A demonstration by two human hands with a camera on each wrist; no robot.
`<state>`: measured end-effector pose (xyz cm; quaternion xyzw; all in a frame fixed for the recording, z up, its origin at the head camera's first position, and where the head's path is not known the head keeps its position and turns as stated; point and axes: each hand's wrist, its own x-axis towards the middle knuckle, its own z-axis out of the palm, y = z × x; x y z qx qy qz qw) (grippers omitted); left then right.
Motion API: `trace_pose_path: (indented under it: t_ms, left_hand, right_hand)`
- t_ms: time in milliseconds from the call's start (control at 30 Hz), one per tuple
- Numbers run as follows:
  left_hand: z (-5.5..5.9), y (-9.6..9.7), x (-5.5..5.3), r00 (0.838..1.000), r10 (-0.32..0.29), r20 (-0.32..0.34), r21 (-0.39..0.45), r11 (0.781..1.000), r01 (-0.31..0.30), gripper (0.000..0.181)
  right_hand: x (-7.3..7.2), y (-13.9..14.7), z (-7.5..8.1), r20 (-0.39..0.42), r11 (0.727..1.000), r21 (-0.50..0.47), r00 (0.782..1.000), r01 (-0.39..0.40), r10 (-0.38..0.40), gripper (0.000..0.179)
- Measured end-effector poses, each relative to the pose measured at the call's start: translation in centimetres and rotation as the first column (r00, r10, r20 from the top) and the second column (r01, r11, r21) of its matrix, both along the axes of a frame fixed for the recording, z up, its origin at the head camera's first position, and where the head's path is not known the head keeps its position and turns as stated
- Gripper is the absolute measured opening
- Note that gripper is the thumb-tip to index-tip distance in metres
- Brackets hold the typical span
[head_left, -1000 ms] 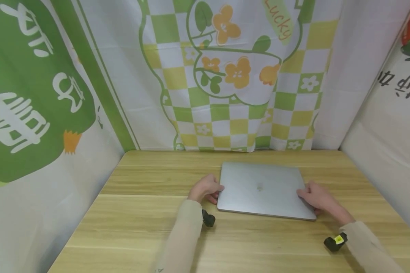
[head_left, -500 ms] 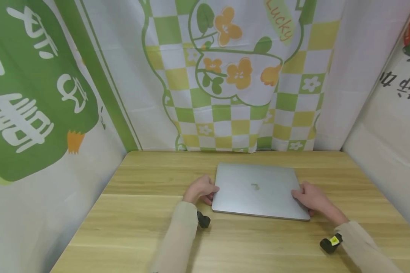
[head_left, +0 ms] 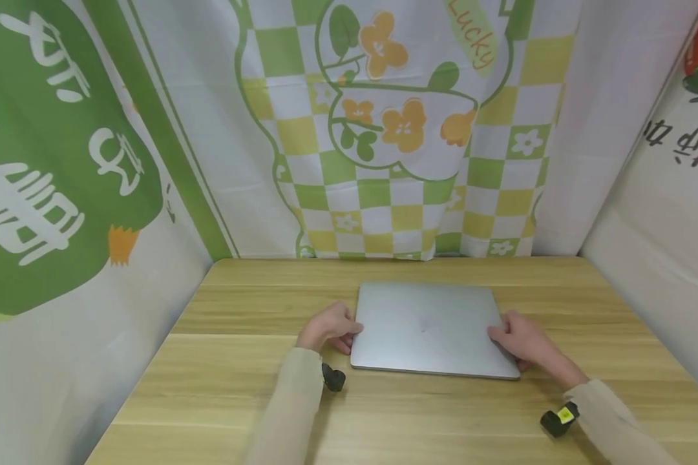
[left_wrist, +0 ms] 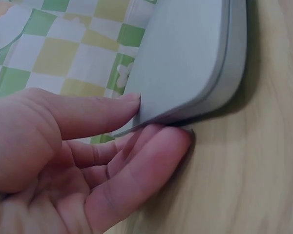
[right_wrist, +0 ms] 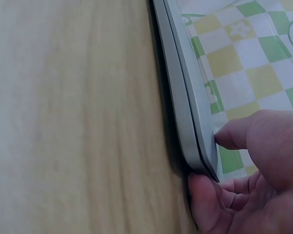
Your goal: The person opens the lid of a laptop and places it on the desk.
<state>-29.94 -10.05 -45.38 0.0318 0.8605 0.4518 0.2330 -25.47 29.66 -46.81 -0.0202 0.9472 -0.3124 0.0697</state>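
A closed silver laptop [head_left: 424,329] lies low over the wooden table, its lid facing up. My left hand [head_left: 330,326] grips its left edge; in the left wrist view the thumb presses on the lid and the curled fingers [left_wrist: 151,161] tuck against the underside. At the opposite edge my right hand [head_left: 523,339] pinches the laptop, thumb on top. The right wrist view shows the laptop's side [right_wrist: 183,97] with a dark shadow gap beneath it, and the right hand's fingers [right_wrist: 205,200] bent under the corner.
The wood-grained table [head_left: 238,387] spreads around the laptop on every side. A checked green, yellow and white curtain [head_left: 395,161] hangs along the back edge. Printed cloth walls stand at left [head_left: 64,194] and right [head_left: 663,213]. Each wrist carries a small black camera [head_left: 333,378].
Both hands have shifted the laptop to the left and slightly nearer over the table. Their grip on its two sides stays the same.
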Motion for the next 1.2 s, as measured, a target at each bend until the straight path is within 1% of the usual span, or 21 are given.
trace_pose_path:
  t_ms: [200, 500, 600, 733, 833, 967, 1200]
  left_hand:
    - [0.0, -1.0, 0.3, 1.0, -0.023, 0.013, -0.031, 0.999, 0.024, 0.021]
    - [0.3, -2.8, 1.4, 0.998, -0.044, 0.042, -0.039, 0.998, 0.046, 0.022]
    - [0.4, -3.3, 1.7, 0.997, -0.066, 0.043, -0.04, 0.997, 0.067, 0.022]
    - [0.6, -3.7, 1.8, 0.995, -0.088, 0.048, -0.045, 0.995, 0.09, 0.022]
    - [0.7, -4.0, 1.9, 0.993, -0.109, 0.05, -0.058, 0.992, 0.112, 0.02]
    - [0.6, -4.4, 2.0, 0.99, -0.135, 0.051, -0.081, 0.987, 0.139, 0.019]
    - [0.7, -4.7, 2.3, 0.987, -0.15, 0.054, -0.098, 0.983, 0.155, 0.019]
  right_hand:
    - [0.3, -0.7, 0.2, 0.006, 1.0, -0.028, 1.0, -0.012, 0.012, 0.025]
    - [1.0, -2.0, 0.0, 0.023, 0.999, -0.042, 1.0, -0.006, 0.007, 0.026]
    - [1.1, -2.3, -0.1, 0.015, 0.999, -0.047, 1.0, -0.01, 0.011, 0.026]
    - [1.0, -2.5, -0.3, 0.009, 0.998, -0.052, 1.0, -0.02, 0.021, 0.026]
    - [1.1, -2.7, -0.3, 0.021, 0.999, -0.052, 1.0, -0.016, 0.017, 0.025]
    - [1.5, -3.1, -0.3, 0.028, 0.999, -0.044, 0.999, -0.016, 0.018, 0.025]
    - [1.7, -3.4, -0.6, 0.018, 0.999, -0.027, 1.0, -0.023, 0.023, 0.025]
